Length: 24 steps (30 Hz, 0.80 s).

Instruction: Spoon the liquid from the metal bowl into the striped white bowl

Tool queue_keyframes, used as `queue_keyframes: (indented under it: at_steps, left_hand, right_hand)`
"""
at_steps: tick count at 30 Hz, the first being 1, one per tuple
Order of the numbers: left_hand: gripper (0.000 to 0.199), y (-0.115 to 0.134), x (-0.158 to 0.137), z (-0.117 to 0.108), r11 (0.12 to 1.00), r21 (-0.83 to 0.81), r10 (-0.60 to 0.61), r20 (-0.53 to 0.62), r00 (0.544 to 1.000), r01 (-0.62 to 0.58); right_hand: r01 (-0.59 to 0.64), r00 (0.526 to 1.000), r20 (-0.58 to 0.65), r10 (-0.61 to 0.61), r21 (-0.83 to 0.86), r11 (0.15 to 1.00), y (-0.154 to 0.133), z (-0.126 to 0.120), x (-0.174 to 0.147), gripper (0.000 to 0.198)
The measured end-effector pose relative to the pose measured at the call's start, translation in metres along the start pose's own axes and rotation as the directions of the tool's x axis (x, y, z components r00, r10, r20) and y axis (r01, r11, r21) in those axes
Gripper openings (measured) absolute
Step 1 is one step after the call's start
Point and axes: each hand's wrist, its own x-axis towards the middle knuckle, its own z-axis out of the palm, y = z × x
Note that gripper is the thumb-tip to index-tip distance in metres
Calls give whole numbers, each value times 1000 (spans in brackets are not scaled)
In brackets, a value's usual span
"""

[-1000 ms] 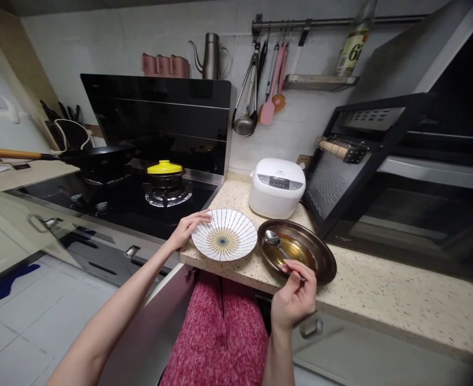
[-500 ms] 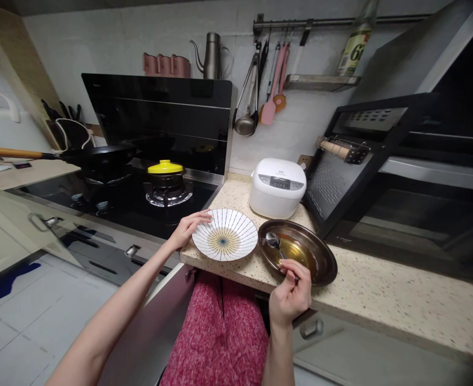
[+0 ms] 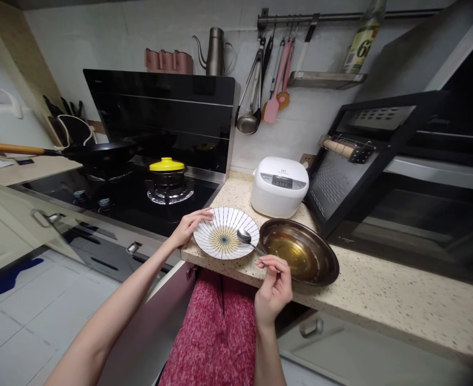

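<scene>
In my right hand (image 3: 274, 289) is a metal spoon (image 3: 245, 236), gripped by its handle with the bowl over the right side of a plate (image 3: 220, 249). The plate is white with dark lines fanning out from a yellowish, blue-centred middle. My left hand (image 3: 190, 226) holds the plate's left rim, fingers laid over the edge; the thumb is hard to make out. Right beside the plate stands a dark metal bowl (image 3: 329, 262) with clear yellowish liquid (image 3: 295, 254) in it. Whether the spoon carries liquid I cannot tell.
A white rice cooker (image 3: 280, 187) stands behind the bowl. On the stove to the left are a small pot with a yellow lid (image 3: 167, 164) and a wok (image 3: 103, 153) with a wooden handle. A black oven (image 3: 421, 209) fills the right. Below, a cabinet door (image 3: 152, 321) hangs open.
My right hand has moved left, carrying the spoon out of the bowl and over the plate. The left hand stays at the plate's rim.
</scene>
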Motion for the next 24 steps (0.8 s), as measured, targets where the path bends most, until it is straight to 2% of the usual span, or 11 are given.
queue_keyframes:
  at_steps: [10, 24]
  left_hand:
    - [49, 0, 0, 1, 1000, -3, 6, -7, 1000, -6]
    - [50, 0, 0, 0, 1000, -9, 9, -10, 1000, -9]
  right_hand:
    - [-137, 972, 192, 138, -16, 990, 14, 14, -8, 22]
    - [-166, 968, 193, 160, 18, 986, 18, 15, -6, 23]
